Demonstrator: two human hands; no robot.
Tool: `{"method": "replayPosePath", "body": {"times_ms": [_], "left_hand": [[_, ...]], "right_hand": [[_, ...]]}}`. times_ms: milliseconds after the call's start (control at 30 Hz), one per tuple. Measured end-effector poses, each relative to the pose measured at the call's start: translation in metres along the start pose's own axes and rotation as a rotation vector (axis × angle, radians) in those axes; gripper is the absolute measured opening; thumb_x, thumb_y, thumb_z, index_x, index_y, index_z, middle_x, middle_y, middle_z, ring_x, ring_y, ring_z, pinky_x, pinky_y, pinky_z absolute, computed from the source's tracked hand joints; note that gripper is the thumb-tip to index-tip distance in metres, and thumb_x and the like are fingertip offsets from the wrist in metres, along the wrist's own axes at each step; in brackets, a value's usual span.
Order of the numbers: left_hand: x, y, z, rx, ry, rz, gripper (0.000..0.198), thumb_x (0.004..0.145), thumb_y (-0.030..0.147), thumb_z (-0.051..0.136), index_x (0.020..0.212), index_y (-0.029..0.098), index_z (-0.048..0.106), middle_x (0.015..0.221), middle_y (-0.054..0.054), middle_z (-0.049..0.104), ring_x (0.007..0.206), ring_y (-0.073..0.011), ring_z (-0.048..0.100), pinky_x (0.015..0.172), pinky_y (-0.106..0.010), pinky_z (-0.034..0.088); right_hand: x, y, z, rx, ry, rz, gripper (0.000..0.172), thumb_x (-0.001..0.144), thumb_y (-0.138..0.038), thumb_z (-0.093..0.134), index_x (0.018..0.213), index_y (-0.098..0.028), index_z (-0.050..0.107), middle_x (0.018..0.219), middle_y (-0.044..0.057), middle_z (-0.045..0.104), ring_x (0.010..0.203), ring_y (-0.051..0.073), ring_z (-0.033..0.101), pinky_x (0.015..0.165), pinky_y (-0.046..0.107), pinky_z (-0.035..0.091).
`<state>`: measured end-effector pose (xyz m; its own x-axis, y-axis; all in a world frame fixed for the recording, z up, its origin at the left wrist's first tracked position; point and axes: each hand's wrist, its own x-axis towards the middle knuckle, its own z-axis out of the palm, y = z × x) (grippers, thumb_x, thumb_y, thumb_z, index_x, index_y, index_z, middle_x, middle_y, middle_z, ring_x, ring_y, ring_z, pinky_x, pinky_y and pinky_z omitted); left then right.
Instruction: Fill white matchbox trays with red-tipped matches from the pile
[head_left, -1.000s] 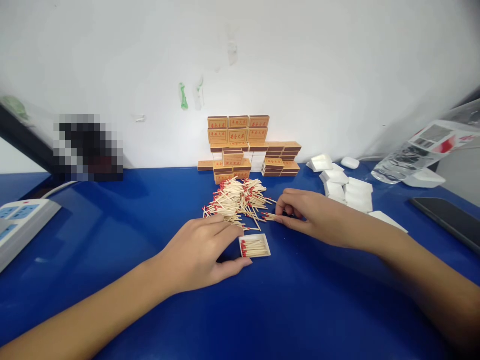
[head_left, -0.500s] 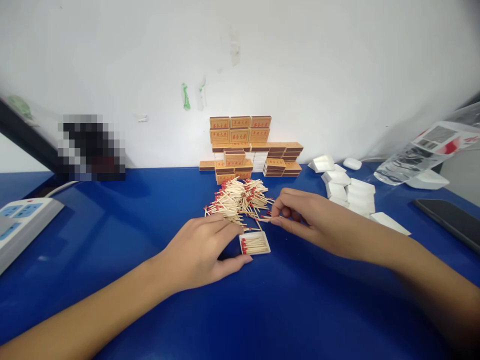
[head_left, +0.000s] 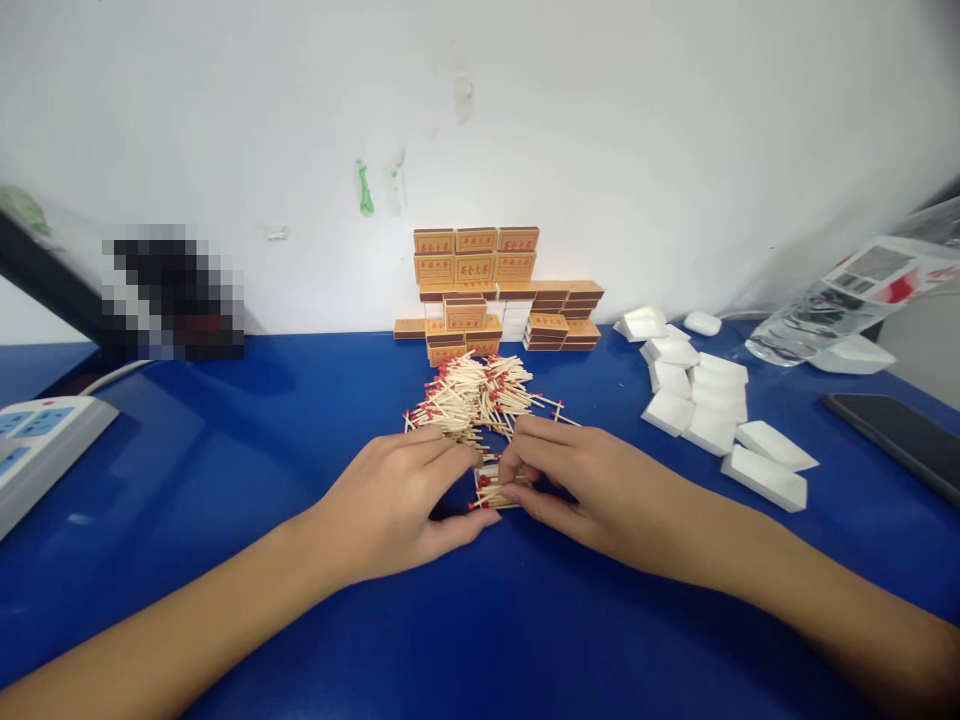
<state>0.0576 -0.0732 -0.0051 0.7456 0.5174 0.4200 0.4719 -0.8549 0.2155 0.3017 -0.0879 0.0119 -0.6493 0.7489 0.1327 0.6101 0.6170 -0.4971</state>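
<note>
Between my hands lies a small white matchbox tray (head_left: 478, 474) with red-tipped matches (head_left: 491, 492) in it. My left hand (head_left: 401, 505) curves around the tray's left end, its thumb at the near edge and fingers at the far edge. My right hand (head_left: 570, 470) is pinched over the tray, closed on matches, and its fingers hide the tray's right part. How many matches it grips cannot be made out. Just beyond the hands rises a heap of loose matches (head_left: 465, 390), with a few stray ones to its right.
Orange matchboxes (head_left: 474, 268) are stacked against the wall behind the heap. White trays (head_left: 709, 428) lie in a group to the right, near a phone (head_left: 892, 440) and a tilted plastic bottle (head_left: 810, 315). A power strip (head_left: 56, 450) sits at the left edge.
My right hand has moved left from beside the match heap to above the tray, carrying matches. My left hand stays at the tray. The view has shifted slightly.
</note>
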Motion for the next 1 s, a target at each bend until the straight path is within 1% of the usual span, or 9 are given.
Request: {"method": "replayPosePath", "body": {"times_ms": [167,233,300,400,567,667,800,1000], "left_hand": [[0.0,0.0,0.0,0.015,0.005,0.001,0.026,0.097,0.04,0.07,0.106,0.016,0.066,0.084,-0.003,0.072,0.072,-0.0179,0.066,0.061,-0.03,0.05],[0.0,0.0,0.0,0.015,0.01,0.007,0.028,0.097,0.041,0.07,0.109,0.016,0.066,0.086,-0.004,0.073,0.073,-0.0182,0.066,0.063,-0.03,0.051],[0.0,0.0,0.0,0.012,0.012,0.007,0.029,0.096,0.04,0.07,0.11,0.016,0.066,0.087,-0.004,0.073,0.073,-0.0185,0.067,0.063,-0.03,0.051],[-0.001,0.0,0.0,0.01,0.003,-0.002,0.027,0.095,0.039,0.073,0.107,0.016,0.067,0.086,-0.003,0.072,0.073,-0.0188,0.066,0.062,-0.031,0.051],[0.0,0.0,0.0,0.002,-0.013,-0.01,0.023,0.095,0.038,0.072,0.102,0.017,0.066,0.082,-0.001,0.07,0.072,-0.0181,0.064,0.06,-0.03,0.048],[0.001,0.0,0.001,-0.003,-0.012,-0.003,0.023,0.095,0.038,0.072,0.101,0.017,0.066,0.081,-0.001,0.069,0.071,-0.0178,0.064,0.06,-0.03,0.047],[0.0,0.0,0.0,-0.002,0.0,0.015,0.023,0.096,0.038,0.072,0.102,0.017,0.065,0.083,-0.002,0.071,0.072,-0.0177,0.064,0.061,-0.03,0.048],[0.0,-0.001,0.0,0.021,-0.008,0.009,0.025,0.097,0.04,0.069,0.105,0.017,0.066,0.082,-0.003,0.07,0.072,-0.0185,0.065,0.061,-0.03,0.05]], "right_hand": [[0.001,0.0,-0.009,0.082,0.108,0.049,0.008,0.096,-0.015,0.064,0.09,-0.021,0.064,0.083,-0.001,0.063,0.071,0.013,0.057,0.066,0.026,0.043],[0.001,0.0,-0.013,0.101,0.124,0.069,0.009,0.095,-0.014,0.064,0.088,-0.021,0.065,0.08,-0.002,0.061,0.069,0.012,0.055,0.064,0.026,0.042],[0.001,0.001,-0.014,0.064,0.115,0.063,0.009,0.094,-0.014,0.065,0.088,-0.021,0.067,0.083,0.0,0.061,0.071,0.013,0.056,0.064,0.026,0.042],[0.001,0.002,-0.01,-0.006,0.094,0.038,0.009,0.094,-0.014,0.064,0.091,-0.021,0.069,0.091,0.002,0.063,0.077,0.014,0.059,0.066,0.027,0.043],[-0.001,0.001,-0.003,0.041,0.066,-0.005,0.01,0.1,-0.019,0.062,0.099,-0.021,0.072,0.1,0.003,0.064,0.082,0.015,0.061,0.072,0.029,0.046],[-0.001,0.001,0.001,0.052,0.05,-0.03,0.011,0.102,-0.024,0.063,0.099,-0.021,0.073,0.1,0.004,0.062,0.083,0.015,0.061,0.073,0.029,0.047],[0.001,0.0,0.003,0.033,0.028,-0.064,0.012,0.102,-0.021,0.062,0.095,-0.019,0.072,0.1,0.005,0.062,0.084,0.016,0.062,0.073,0.029,0.048],[-0.001,0.002,-0.006,-0.022,0.075,-0.043,0.01,0.101,-0.019,0.061,0.098,-0.02,0.07,0.101,0.006,0.063,0.082,0.016,0.062,0.07,0.029,0.048]]}}
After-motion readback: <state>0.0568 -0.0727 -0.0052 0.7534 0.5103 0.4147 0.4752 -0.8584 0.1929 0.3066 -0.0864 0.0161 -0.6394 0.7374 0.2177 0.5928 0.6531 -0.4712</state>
